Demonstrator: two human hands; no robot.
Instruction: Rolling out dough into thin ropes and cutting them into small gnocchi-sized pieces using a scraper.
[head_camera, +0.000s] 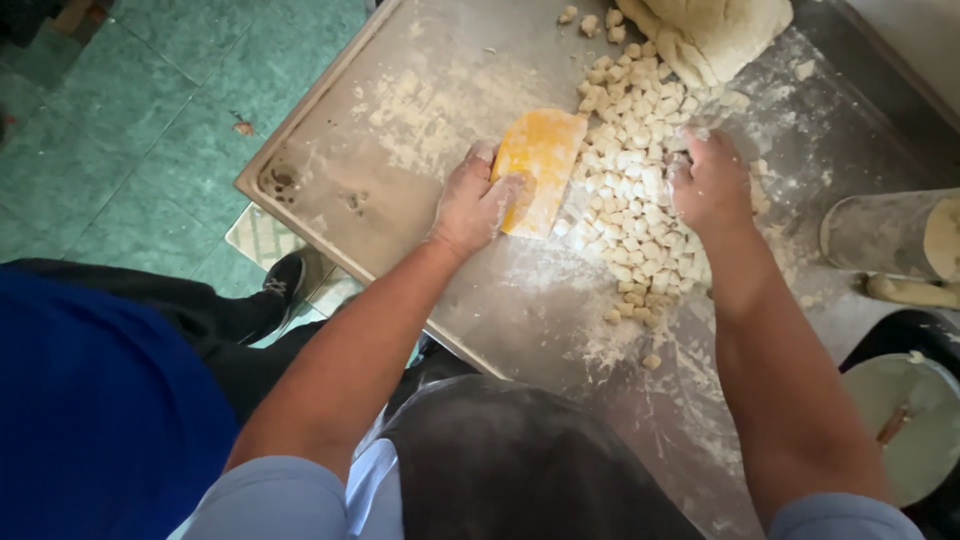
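Nearest the lens we see a dark apron over our lap, with both forearms reaching out to the floured metal table (400, 210). Our left hand (470, 205) has its fingers closed around the edge of a yellow scraper (540, 170), which stands against the left flank of the pile of cut dough pieces (635, 190). Our right hand (710, 185) rests on the right flank of that pile, fingers curled down loosely into the pieces; it grips no single piece.

Progress, as we judge it: a large share of dough is already cut into small pieces and gathered between scraper and hand. An uncut dough mass (715, 35) lies at the far edge, touching the pile, so cutting is not complete. A few stray pieces lie near the table's near edge. A floured cylindrical container (880, 235) lies to the right.
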